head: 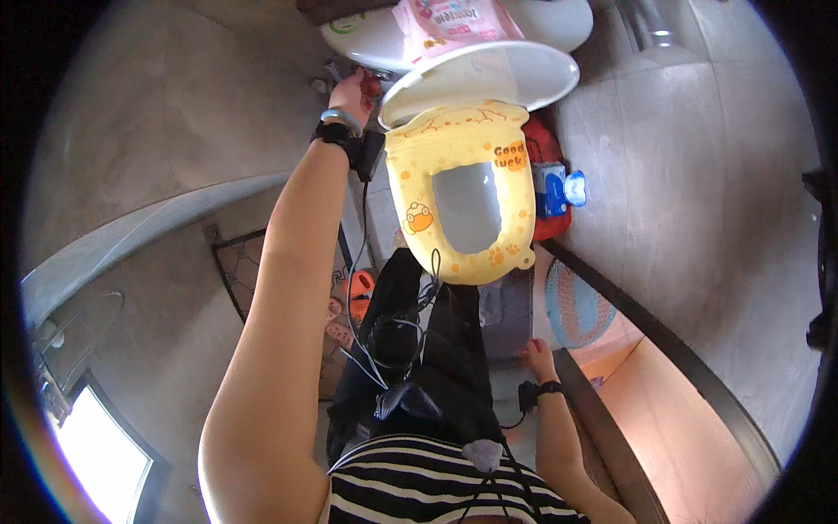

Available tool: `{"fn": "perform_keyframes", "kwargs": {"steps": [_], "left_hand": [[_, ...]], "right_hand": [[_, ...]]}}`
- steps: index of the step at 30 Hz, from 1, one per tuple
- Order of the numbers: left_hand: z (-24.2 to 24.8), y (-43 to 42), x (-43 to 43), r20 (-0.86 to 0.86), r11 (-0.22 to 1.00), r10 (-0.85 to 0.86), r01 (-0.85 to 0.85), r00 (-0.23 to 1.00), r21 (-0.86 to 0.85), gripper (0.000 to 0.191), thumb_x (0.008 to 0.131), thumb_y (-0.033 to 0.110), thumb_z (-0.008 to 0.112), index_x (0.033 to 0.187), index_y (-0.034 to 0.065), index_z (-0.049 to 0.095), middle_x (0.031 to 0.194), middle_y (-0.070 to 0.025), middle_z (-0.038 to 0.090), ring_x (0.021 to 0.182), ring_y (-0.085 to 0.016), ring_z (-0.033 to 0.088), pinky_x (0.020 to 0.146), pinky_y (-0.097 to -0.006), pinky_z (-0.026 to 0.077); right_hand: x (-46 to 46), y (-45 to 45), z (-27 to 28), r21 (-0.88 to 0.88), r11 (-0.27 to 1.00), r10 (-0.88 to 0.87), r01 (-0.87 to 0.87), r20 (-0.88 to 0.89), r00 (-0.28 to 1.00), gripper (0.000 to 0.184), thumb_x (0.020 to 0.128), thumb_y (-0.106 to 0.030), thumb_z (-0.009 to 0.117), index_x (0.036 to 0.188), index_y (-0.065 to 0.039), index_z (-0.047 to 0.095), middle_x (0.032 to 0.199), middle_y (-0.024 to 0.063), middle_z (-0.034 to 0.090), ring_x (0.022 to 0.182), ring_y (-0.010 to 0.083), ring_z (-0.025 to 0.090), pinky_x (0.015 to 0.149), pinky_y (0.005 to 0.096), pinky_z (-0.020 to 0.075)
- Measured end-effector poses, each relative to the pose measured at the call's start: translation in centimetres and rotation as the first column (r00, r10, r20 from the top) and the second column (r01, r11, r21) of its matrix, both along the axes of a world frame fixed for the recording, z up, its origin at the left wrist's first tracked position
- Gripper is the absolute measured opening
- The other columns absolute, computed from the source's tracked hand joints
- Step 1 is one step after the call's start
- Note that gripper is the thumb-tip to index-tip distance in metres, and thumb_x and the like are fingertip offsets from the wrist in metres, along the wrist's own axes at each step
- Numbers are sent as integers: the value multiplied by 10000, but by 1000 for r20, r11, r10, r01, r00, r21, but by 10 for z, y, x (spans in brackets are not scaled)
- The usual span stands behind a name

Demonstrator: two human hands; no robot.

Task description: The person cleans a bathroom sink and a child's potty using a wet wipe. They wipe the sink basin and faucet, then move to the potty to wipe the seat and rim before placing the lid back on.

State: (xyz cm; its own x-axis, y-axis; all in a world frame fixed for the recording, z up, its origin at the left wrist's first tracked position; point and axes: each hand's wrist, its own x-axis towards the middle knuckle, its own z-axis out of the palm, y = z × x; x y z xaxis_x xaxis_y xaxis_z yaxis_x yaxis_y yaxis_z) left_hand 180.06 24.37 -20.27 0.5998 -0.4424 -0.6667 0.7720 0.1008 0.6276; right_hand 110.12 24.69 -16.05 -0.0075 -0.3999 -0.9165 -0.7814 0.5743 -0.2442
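Note:
My left hand [353, 95] reaches forward to the left end of the white toilet tank [556, 23], beside a shiny metal part [382, 74] there. Its fingertips are dark and blurred, so I cannot tell whether they grip that part. Before me is a toilet with a raised white lid [543, 72] and a yellow padded seat cover [458, 268] printed with a duck and paw prints. Grey-white bowl surface shows through the cover's opening. My right hand [538, 360] hangs low at my right side, fingers curled, with nothing visible in it.
A pink packet [458, 23] bearing writing lies on the tank. Right of the toilet are a blue-and-white package [551, 190] and a red object [546, 229]. An oval woven mat [579, 304] lies beyond a dark door-frame edge [661, 354]. Orange slippers [360, 295] sit left of my legs.

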Motion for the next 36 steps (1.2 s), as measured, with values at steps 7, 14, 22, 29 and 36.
{"fn": "perform_keyframes", "kwargs": {"steps": [7, 14, 22, 29, 36], "left_hand": [[-26, -15, 8, -309, 995, 51, -75, 950, -68, 248, 958, 255, 391, 805, 94, 502, 610, -30, 482, 588, -198, 471, 589, -353, 413], [-27, -16, 1, -122, 998, 40, -34, 992, 50, 303, 948, 223, 353, 773, 93, 564, 632, -44, 553, 569, -222, 527, 589, -355, 455], [-7, -4, 6, -152, 997, -20, 31, 988, 76, 298, 944, 272, 365, 772, 103, 540, 620, -13, 551, 566, -185, 513, 532, -322, 419], [52, 14, -16, 85, 974, -131, 112, 988, 198, 354, 950, 369, 367, 985, 55, 526, 734, -81, 609, 618, -179, 542, 545, -291, 401], [30, 115, -39, -12, 925, -256, 249, 967, 287, 413, 924, 455, 416, 994, 83, 579, 837, -54, 643, 702, -162, 577, 553, -292, 412]], "right_hand": [[27, 12, 4, -97, 994, -31, 47, 162, 986, 256, 909, -166, 503, 1120, -21, 512, 849, 87, 612, 699, 161, 606, 592, 275, 485], [-3, 27, 27, -22, 986, -161, 164, 89, 983, 241, 911, -171, 505, 1105, -28, 517, 896, 96, 618, 738, 187, 634, 605, 277, 492], [-46, 67, 48, -33, 958, -287, 285, -65, 956, 266, 918, -229, 487, 1104, -38, 500, 891, 100, 618, 729, 188, 644, 569, 268, 483], [-67, 83, 60, -30, 946, -323, 322, -43, 945, 248, 913, -243, 486, 1067, -49, 501, 884, 92, 616, 723, 182, 640, 566, 280, 479], [-78, 99, 70, -11, 922, -386, 386, -73, 920, 269, 906, -256, 497, 1082, -53, 505, 883, 86, 616, 722, 193, 639, 574, 289, 488]]}}
